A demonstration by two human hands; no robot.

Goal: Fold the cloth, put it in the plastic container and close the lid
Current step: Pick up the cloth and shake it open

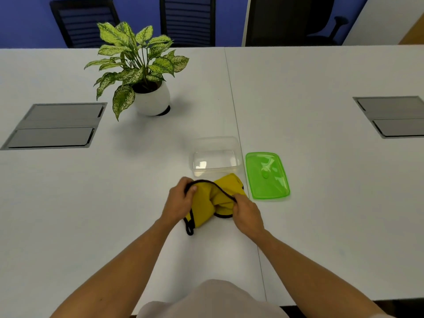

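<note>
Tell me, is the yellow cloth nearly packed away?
Not yet. The left hand and right hand both grip the bunched cloth, mid-fold. The container sits open and empty, and the green lid lies beside it. Packing and closing remain.

Crumpled yellow cloth (207, 200) — before open clear container (214, 158), green lid (267, 175) beside.

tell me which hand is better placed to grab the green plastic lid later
Right, probably. The green plastic lid lies right of the clear plastic container, nearer the right hand. Both it and the left hand grip the yellow black-edged cloth.
</note>
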